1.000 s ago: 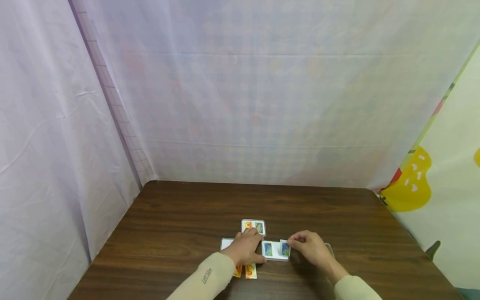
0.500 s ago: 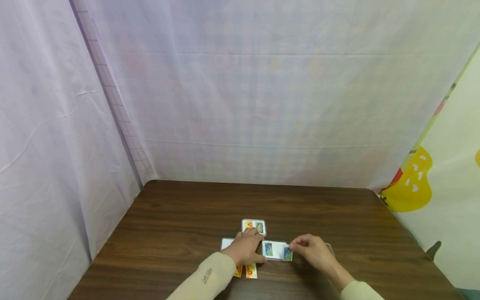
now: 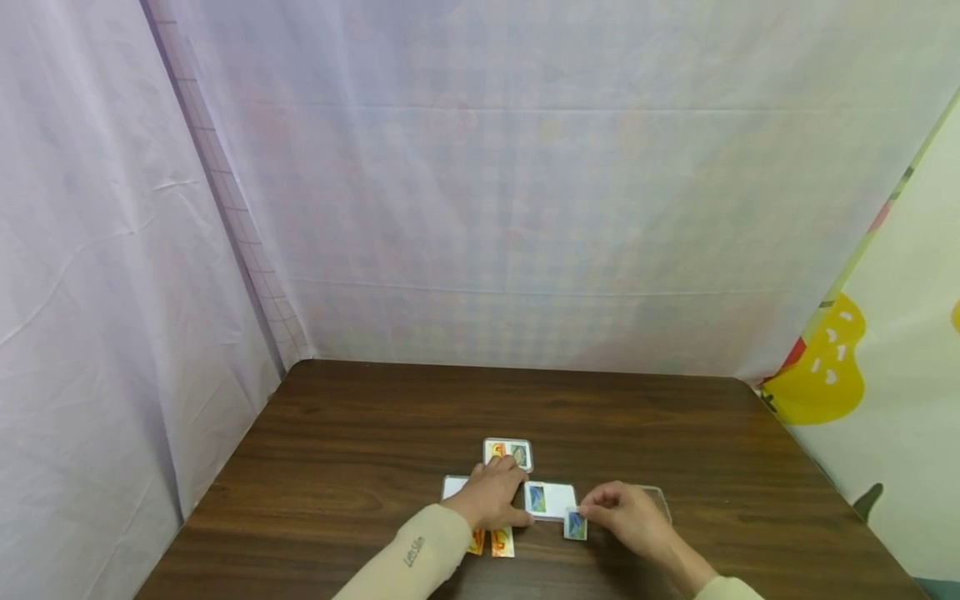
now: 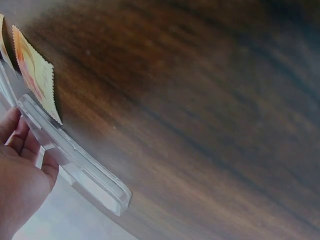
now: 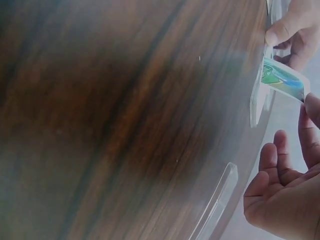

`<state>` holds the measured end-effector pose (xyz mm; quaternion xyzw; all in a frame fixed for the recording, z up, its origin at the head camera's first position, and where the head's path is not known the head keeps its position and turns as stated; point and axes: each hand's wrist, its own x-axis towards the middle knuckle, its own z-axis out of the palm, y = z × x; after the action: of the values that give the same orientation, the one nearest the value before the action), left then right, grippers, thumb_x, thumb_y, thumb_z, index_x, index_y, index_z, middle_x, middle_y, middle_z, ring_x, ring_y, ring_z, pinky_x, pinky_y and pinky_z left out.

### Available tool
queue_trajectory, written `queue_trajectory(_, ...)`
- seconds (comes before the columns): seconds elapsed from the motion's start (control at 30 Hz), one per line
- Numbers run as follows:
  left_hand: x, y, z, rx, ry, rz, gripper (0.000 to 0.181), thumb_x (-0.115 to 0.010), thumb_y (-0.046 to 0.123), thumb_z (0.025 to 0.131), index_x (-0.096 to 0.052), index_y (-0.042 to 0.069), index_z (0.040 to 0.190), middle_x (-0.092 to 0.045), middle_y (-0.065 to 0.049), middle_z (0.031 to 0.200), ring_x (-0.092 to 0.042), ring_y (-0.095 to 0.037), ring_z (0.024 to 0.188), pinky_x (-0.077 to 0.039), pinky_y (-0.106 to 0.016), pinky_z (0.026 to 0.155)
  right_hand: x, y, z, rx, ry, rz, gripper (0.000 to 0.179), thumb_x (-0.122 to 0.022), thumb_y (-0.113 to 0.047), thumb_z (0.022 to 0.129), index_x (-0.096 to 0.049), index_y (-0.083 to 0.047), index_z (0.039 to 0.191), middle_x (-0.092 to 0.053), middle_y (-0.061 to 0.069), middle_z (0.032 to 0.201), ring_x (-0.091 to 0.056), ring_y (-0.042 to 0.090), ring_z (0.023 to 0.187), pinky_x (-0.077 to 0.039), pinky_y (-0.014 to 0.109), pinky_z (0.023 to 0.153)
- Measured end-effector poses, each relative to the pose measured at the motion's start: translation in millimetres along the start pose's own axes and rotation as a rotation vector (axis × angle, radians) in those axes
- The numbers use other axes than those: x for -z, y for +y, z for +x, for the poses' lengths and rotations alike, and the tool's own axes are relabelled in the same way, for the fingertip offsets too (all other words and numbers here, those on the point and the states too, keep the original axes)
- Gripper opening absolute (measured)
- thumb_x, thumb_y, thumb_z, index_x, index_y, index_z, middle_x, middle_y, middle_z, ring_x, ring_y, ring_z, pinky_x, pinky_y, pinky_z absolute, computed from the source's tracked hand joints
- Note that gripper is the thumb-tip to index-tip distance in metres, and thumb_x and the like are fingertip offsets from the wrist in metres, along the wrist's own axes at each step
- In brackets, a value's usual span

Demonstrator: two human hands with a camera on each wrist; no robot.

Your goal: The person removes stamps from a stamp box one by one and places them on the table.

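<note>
My right hand (image 3: 626, 510) pinches a small blue-green stamp (image 3: 575, 525) by its upper edge between thumb and fingertip. The stamp hangs at the near right corner of a clear plastic box (image 3: 561, 502) with a white inside. A similar blue-green stamp (image 3: 536, 498) lies in that box's left part. With thumb and forefinger at the near and far corners of its left end, my left hand (image 3: 491, 496) holds the box. In the right wrist view the pinched stamp (image 5: 282, 80) is tilted, close to the box (image 5: 256, 102).
Behind my left hand lies another clear box (image 3: 519, 442) with an orange and a greenish stamp. Partly under that hand is a white-filled box (image 3: 452, 487). Orange stamps (image 3: 502, 542) lie in front. A clear plastic lid or tray (image 3: 660, 498) sits beyond my right hand.
The pinched stamp has moved from over the box's right part to the right and toward me, past its near corner. The left hand has stayed still.
</note>
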<state>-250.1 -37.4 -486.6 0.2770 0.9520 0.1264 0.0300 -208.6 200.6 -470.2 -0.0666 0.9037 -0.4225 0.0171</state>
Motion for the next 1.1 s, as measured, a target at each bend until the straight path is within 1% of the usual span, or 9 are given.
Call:
queue_trajectory(0.17,-0.1,-0.1,-0.5,-0.003,-0.004,-0.003,0.062,-0.077,0.048,0.081,-0.062,0.013,0.129,-0.053,0.001,0.122,-0.047,-0.015,0.114,-0.04,-0.034,0.093,-2.7,1.9,-3.4,0.053,-0.042,0.023,0.01,-0.077,-0.016,0.084,-0.073,-0.007,0.085,-0.062,-0.001,0.082,-0.052,0.011,0.075,-0.042,0.026,0.066)
queue_trajectory(0.27,0.3,-0.1,-0.3,-0.008,-0.004,-0.002,0.062,-0.077,0.048,0.081,-0.062,0.012,0.129,-0.053,0.001,0.122,-0.047,-0.015,0.113,-0.04,-0.034,0.093,-4.4,3.9,-4.6,0.076,-0.059,0.002,0.011,-0.077,-0.017,0.084,-0.073,-0.007,0.084,-0.062,-0.002,0.077,-0.051,0.009,0.07,-0.041,0.026,0.061)
queue_trajectory(0.33,0.5,-0.1,-0.5,-0.01,-0.002,-0.001,0.062,-0.077,0.048,0.081,-0.062,0.012,0.129,-0.054,0.001,0.122,-0.047,-0.015,0.113,-0.04,-0.034,0.093,-5.6,4.9,-5.5,0.099,-0.054,-0.044,0.01,-0.077,-0.018,0.084,-0.073,-0.009,0.082,-0.063,-0.004,0.075,-0.051,0.008,0.068,-0.042,0.027,0.061)
queue_trajectory(0.47,0.4,-0.3,-0.7,-0.012,0.005,0.002,0.062,-0.077,0.048,0.081,-0.062,0.012,0.128,-0.054,0.001,0.121,-0.047,-0.015,0.113,-0.04,-0.034,0.092,-9.3,6.3,-5.7,0.127,-0.008,-0.192,0.01,-0.08,-0.022,0.081,-0.072,-0.017,0.077,-0.063,-0.009,0.076,-0.051,0.008,0.069,-0.043,0.029,0.063)
queue_trajectory(0.57,-0.2,-0.4,-0.8,-0.011,0.006,0.005,0.061,-0.077,0.048,0.081,-0.062,0.012,0.128,-0.054,0.001,0.122,-0.047,-0.015,0.113,-0.04,-0.034,0.093,-12.2,5.5,-5.4,0.109,0.026,-0.286,0.013,-0.081,-0.023,0.078,-0.07,-0.021,0.073,-0.062,-0.01,0.076,-0.05,0.01,0.069,-0.042,0.033,0.063)
queue_trajectory(0.7,-0.3,-0.1,-0.9,-0.009,0.007,0.004,0.062,-0.077,0.048,0.081,-0.062,0.012,0.129,-0.054,0.0,0.123,-0.047,-0.016,0.113,-0.04,-0.035,0.093,-14.1,3.8,-5.1,0.074,0.048,-0.359,0.017,-0.083,-0.025,0.077,-0.068,-0.025,0.069,-0.062,-0.01,0.078,-0.052,0.012,0.071,-0.044,0.04,0.064)
queue_trajectory(0.77,-0.1,0.1,-1.0,-0.01,0.008,0.004,0.062,-0.077,0.048,0.081,-0.062,0.012,0.129,-0.054,0.0,0.123,-0.048,-0.016,0.113,-0.04,-0.034,0.093,-14.5,4.0,-5.1,0.064,0.051,-0.378,0.017,-0.083,-0.025,0.076,-0.068,-0.026,0.068,-0.062,-0.01,0.079,-0.054,0.013,0.075,-0.045,0.044,0.068)
queue_trajectory(0.93,-0.6,-0.2,-0.4,-0.011,0.006,0.002,0.063,-0.077,0.049,0.081,-0.061,0.012,0.13,-0.054,0.0,0.125,-0.047,-0.016,0.114,-0.04,-0.034,0.093,-14.4,6.4,-4.4,0.08,0.045,-0.391,0.016,-0.083,-0.024,0.076,-0.068,-0.027,0.07,-0.064,-0.011,0.081,-0.06,0.018,0.083,-0.045,0.054,0.076)
queue_trajectory(1.1,-1.4,-0.6,0.0,-0.012,0.009,0.0,0.064,-0.077,0.049,0.081,-0.061,0.012,0.131,-0.054,0.0,0.124,-0.047,-0.016,0.113,-0.04,-0.034,0.093,-14.9,7.8,-2.5,0.087,0.046,-0.404,0.015,-0.083,-0.025,0.075,-0.069,-0.027,0.073,-0.068,-0.009,0.084,-0.064,0.026,0.091,-0.046,0.056,0.079)
